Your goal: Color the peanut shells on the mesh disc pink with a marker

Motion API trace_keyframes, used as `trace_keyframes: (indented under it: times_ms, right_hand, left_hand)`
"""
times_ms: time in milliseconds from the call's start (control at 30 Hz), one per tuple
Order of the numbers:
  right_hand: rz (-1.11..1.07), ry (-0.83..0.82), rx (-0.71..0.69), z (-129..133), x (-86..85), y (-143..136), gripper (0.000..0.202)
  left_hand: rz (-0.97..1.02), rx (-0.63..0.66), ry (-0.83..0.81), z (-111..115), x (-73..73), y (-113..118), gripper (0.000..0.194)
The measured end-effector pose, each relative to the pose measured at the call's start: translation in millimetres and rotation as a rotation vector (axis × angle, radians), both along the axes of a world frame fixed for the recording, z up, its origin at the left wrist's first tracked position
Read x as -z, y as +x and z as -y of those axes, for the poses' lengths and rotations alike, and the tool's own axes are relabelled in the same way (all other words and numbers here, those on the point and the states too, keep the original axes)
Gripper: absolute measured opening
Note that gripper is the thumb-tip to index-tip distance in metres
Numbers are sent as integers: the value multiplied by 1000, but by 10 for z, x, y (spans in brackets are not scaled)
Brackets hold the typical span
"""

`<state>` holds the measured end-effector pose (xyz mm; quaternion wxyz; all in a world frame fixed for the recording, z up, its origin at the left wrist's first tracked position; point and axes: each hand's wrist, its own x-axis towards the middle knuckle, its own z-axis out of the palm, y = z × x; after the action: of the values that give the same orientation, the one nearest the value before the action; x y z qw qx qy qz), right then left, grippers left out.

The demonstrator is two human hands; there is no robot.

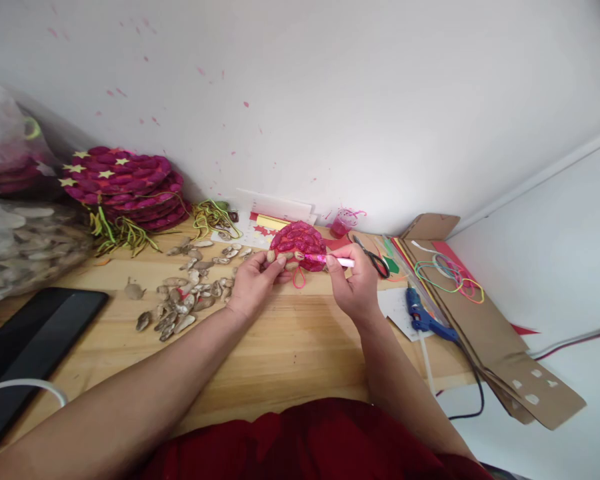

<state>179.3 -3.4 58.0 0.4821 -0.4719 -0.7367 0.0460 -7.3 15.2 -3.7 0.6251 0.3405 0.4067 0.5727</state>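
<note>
A round craft piece [299, 235], covered in magenta-painted peanut shells, is at the middle of the table. A few shells along its near edge are bare tan, and a pink cord loop [299, 277] sticks out toward me. My left hand [254, 281] grips the piece's left near edge between thumb and fingers. In my right hand [356, 285] is a white-handled paintbrush [347, 263], its pink-coated bristles against a bare shell. Behind the piece stands a small cup of pink paint [341, 225].
Loose peanut shells [185, 293] lie left of my hands. Further left are stacked painted pieces [125, 180], a bag of shells [40, 247] and a black tablet [35, 353]. On the right are scissors [375, 259], a blue glue gun [423, 320] and cardboard strips [490, 327]. A wall rises behind.
</note>
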Motion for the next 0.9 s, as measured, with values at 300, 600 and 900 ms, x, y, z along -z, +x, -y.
trace_keyframes:
  times_ms: [300, 600, 900]
  right_hand:
    - [24, -50, -10, 8, -16, -15, 11]
    - [-53, -63, 5, -6, 34, 8, 12]
    - [-241, -182, 4, -43, 122, 4, 23]
  left_hand:
    - [-36, 7, 20, 10, -23, 0, 46]
    - [-84, -9, 36, -11, 17, -17, 49]
    - [-118, 6, 62, 11, -18, -14, 46]
